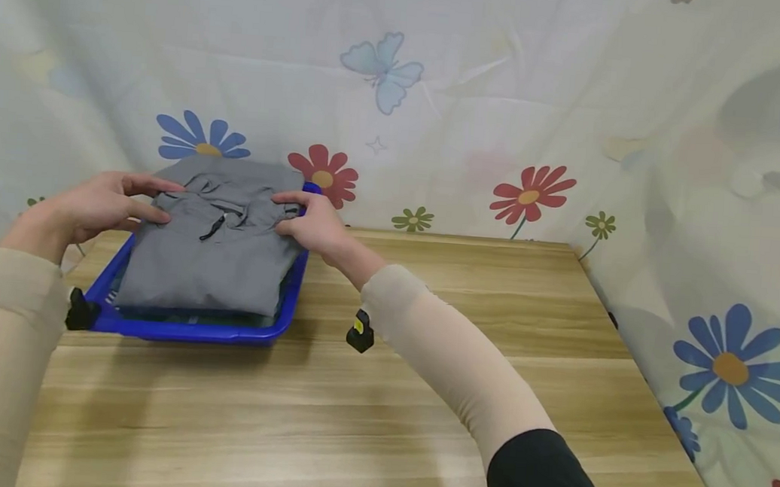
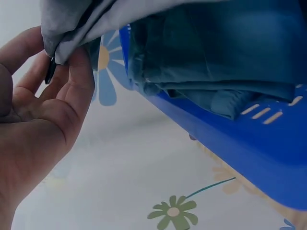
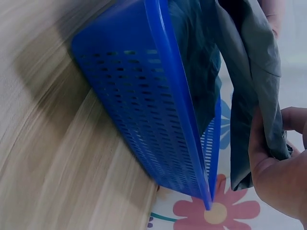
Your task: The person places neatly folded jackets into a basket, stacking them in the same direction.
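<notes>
A folded grey garment (image 1: 204, 272) with a short black zipper pull (image 1: 212, 228) is held over a blue plastic basket (image 1: 221, 333). My left hand (image 1: 104, 205) pinches its left side, thumb on top and fingers beneath in the left wrist view. On the opposite side my right hand (image 1: 316, 227) grips the edge, fingers and thumb folded round the cloth. The right wrist view shows the grey cloth lifted above the basket rim (image 3: 180, 91). Under it, a folded dark teal garment (image 2: 216, 52) lies in the basket.
The basket stands at the left of a wood-grain table (image 1: 458, 339). Behind and to the right hangs a pale curtain (image 1: 452, 127) with flowers and a butterfly. Small black devices (image 1: 360, 332) sit at both wrists.
</notes>
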`<state>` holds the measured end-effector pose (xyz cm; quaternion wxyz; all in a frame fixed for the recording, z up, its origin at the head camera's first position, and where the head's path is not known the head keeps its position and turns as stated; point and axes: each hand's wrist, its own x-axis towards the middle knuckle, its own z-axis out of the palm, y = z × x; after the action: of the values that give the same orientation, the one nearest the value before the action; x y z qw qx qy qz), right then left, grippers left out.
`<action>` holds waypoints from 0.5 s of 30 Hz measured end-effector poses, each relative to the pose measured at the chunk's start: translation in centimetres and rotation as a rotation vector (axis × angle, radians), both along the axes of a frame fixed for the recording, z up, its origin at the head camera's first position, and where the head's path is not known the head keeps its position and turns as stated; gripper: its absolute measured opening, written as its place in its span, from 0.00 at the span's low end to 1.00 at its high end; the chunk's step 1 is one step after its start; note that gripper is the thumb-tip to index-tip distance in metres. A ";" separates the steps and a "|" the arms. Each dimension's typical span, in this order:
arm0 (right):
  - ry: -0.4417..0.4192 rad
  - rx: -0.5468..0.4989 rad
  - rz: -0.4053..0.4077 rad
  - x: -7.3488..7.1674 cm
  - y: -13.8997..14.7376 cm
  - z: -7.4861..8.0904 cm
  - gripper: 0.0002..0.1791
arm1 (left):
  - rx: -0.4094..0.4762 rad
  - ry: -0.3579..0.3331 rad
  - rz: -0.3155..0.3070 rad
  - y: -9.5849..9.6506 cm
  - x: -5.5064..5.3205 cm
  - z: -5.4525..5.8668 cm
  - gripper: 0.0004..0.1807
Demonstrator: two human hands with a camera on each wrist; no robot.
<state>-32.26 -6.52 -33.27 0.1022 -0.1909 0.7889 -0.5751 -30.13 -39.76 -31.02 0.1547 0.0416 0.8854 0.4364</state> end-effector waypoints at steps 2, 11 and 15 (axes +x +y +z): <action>0.001 0.012 -0.006 -0.1 -0.4 -0.2 0.26 | -0.002 0.005 0.005 -0.3 0.0 -0.1 0.37; 0.098 0.105 -0.027 -0.5 -1.0 -1.2 0.23 | 0.001 0.032 0.041 -0.5 0.4 -0.7 0.41; 0.203 0.224 -0.109 -0.7 0.1 -1.3 0.20 | -0.002 0.077 0.079 -0.6 0.5 -0.9 0.49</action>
<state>-32.95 -6.44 -34.62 0.0112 -0.1923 0.8636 -0.4659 -29.63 -40.38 -31.88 0.1029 0.0231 0.8921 0.4395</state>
